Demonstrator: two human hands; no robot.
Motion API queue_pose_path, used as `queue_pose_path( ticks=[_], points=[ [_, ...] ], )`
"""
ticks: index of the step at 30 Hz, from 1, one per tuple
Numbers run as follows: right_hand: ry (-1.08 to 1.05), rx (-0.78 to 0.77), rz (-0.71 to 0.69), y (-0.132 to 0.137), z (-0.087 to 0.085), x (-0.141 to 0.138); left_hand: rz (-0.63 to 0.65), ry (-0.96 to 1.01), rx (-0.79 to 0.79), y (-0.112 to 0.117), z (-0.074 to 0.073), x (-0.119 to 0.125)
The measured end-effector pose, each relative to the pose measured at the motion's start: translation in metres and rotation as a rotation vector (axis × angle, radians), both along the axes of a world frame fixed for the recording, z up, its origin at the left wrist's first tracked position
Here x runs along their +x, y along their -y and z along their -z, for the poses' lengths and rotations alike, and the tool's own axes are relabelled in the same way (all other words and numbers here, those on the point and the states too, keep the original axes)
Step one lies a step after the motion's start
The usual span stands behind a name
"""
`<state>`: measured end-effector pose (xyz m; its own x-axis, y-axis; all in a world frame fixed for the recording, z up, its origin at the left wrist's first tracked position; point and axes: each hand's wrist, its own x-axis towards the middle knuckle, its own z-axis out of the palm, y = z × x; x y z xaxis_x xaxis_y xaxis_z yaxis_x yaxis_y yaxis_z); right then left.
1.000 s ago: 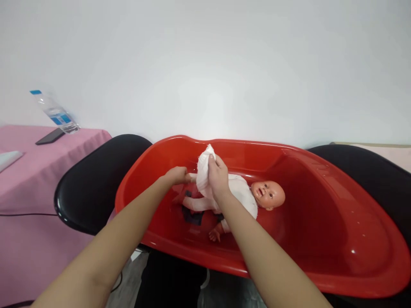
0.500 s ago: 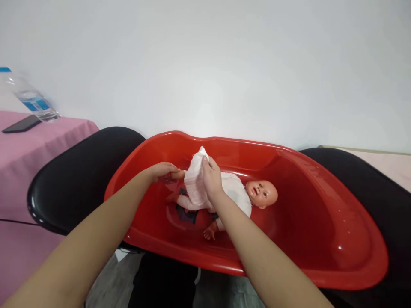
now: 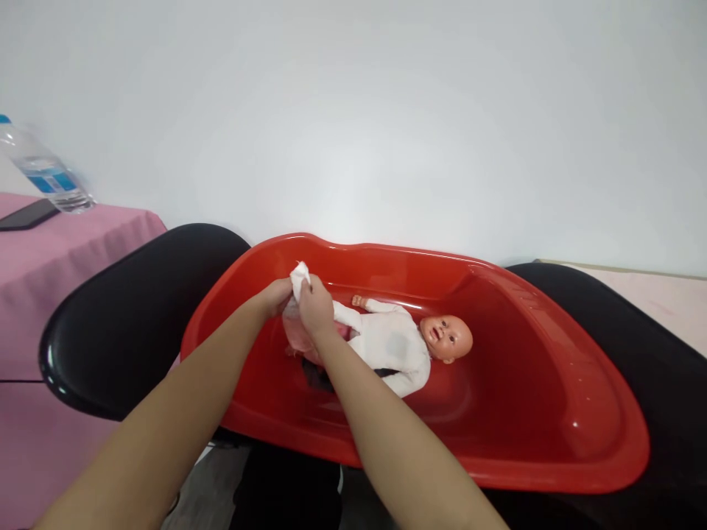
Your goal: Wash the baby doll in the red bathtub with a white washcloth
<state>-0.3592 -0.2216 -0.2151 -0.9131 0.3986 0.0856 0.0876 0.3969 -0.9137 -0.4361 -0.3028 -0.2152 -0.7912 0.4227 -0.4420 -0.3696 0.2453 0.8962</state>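
Observation:
A baby doll (image 3: pixel 389 342) in a white top lies on its back in a red baby bathtub (image 3: pixel 552 477), head to the right. Over the doll's leg end, my right hand (image 3: pixel 317 303) pinches a thin whitish cloth (image 3: pixel 299 276), whose top sticks up between my hands and whose lower part hangs towards the tub floor. My left hand (image 3: pixel 278 296) is closed at the cloth's left side, its fingertips partly hidden. The doll's feet are hidden behind the cloth and my hands; whether my left hand also grips a foot does not show. A dark patch shows under the doll's legs.
Black chair-like supports (image 3: pixel 138 316) stand on both sides of the tub. To the left, a pink-covered table (image 3: pixel 110 243) bears a water bottle (image 3: pixel 52 180) and a flat dark object (image 3: pixel 27 216). A white wall (image 3: pixel 353 110) rises behind the tub.
My right hand has moved left and down with the cloth, up to my left hand. The doll's white top is now more exposed, with a greyish spot on it, and its far arm shows.

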Motion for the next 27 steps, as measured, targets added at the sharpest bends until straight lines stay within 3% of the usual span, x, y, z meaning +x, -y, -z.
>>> queue_pose_path(
  ticks=[4, 11, 18, 27],
  points=[
    [0.117, 0.337, -0.168, -0.007, 0.025, 0.0, -0.074, 0.086, 0.038, -0.002, 0.01, -0.009],
    [0.162, 0.519, -0.19, 0.001, 0.034, 0.0, -0.119, 0.106, -0.052, 0.001, 0.01, -0.01],
    [0.267, 0.486, -0.139, -0.002, 0.028, 0.001, -0.141, 0.101, -0.08, -0.002, 0.007, -0.008],
    [0.267, 0.407, -0.133, -0.01, 0.016, 0.0, -0.023, 0.038, -0.106, -0.005, -0.007, 0.001]
  ],
)
